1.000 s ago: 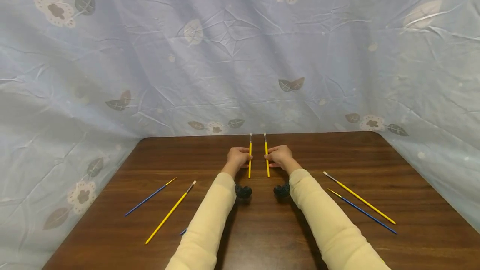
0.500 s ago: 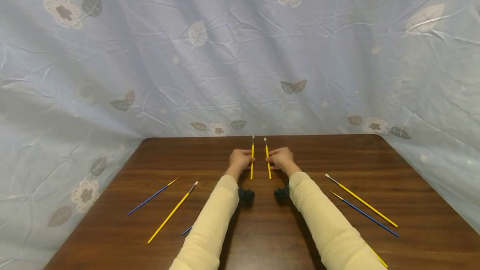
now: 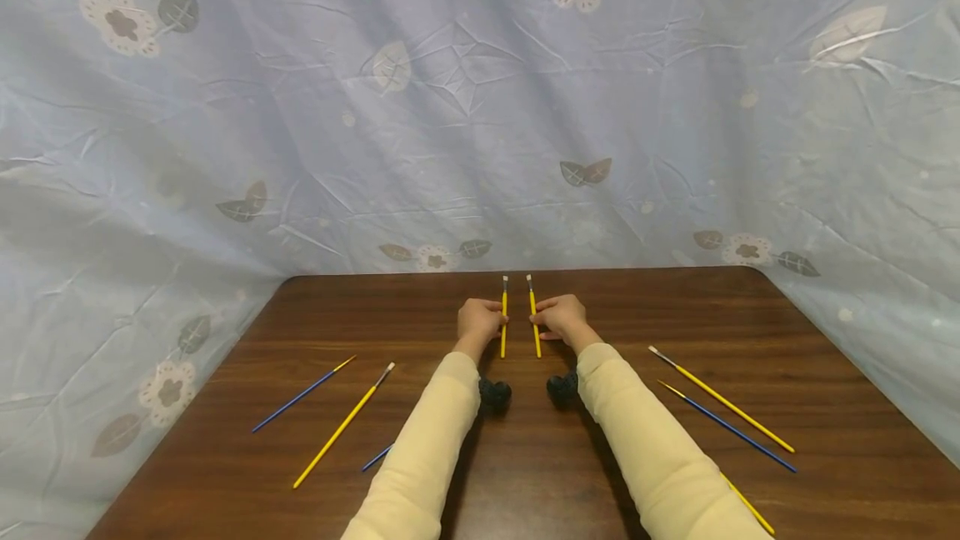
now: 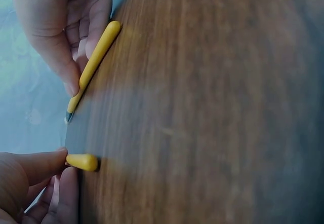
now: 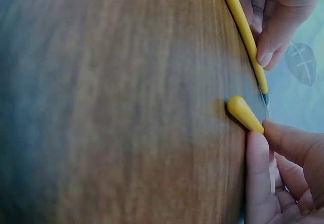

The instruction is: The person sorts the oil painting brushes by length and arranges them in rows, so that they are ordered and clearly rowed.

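Observation:
Near the table's far edge, my left hand (image 3: 478,321) pinches a yellow-handled paintbrush (image 3: 503,345) between thumb and fingers. Opposite it, my right hand (image 3: 564,319) pinches a second yellow paintbrush (image 3: 537,345) in the same way. Both brushes point away from me, pale bristles at the far end, with a narrow gap between them. In the left wrist view the left hand's brush (image 4: 83,162) shows its rounded handle end, as does the right hand's brush (image 5: 242,111) in the right wrist view. Whether the brushes touch the tabletop I cannot tell.
At left lie a blue paintbrush (image 3: 300,398), a yellow one (image 3: 341,430) and another blue piece (image 3: 377,458) partly under the sleeve. At right lie a yellow brush (image 3: 727,402), a blue brush (image 3: 731,427) and a partly hidden yellow one (image 3: 748,505). A curtain (image 3: 465,148) hangs behind the table.
The bristle ends of the two held brushes stand slightly closer together than a second ago. Both hands keep their grip. More of the lower-right yellow brush shows beside the right sleeve.

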Demonstrator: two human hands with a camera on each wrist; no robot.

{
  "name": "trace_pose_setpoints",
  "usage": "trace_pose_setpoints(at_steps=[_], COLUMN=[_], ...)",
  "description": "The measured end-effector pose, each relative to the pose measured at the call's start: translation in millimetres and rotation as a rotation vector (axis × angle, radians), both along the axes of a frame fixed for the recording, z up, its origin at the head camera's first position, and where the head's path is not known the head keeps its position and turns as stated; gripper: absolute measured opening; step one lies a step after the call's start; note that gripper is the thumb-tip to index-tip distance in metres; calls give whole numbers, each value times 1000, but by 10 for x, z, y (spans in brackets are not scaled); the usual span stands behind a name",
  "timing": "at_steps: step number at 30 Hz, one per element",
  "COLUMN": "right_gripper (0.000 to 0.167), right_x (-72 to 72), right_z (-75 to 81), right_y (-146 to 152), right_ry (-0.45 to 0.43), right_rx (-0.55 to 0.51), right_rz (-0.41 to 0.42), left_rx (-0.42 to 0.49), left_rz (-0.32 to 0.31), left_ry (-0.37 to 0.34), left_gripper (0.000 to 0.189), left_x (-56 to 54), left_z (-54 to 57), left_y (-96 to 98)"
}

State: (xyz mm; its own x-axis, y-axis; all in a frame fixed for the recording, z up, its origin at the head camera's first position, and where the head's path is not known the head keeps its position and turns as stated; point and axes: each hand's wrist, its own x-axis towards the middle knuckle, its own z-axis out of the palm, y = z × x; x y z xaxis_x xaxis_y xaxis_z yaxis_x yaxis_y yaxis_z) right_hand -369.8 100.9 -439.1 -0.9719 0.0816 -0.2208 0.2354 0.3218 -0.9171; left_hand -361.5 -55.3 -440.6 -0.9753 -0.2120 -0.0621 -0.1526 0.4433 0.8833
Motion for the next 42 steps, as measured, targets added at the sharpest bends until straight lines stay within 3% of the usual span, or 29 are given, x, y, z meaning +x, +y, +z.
trace_pose_setpoints(at_steps=[6,29,42], right_gripper=[30,32,35], right_x=[-19,-41,-2], right_z=[-16,7,31], right_y=[-6,-22,11], right_ry=[-3,-30,-32], right_rx=[-9,0,-67], right_rz=[-3,5,20], left_rx=[51,42,75], left_rz=[-11,-26,-39], left_ry=[2,-16,15], left_gripper=[23,18,23], left_x=[5,5,-5], left_z=[9,34,-30], left_y=[-20,-18,-39])
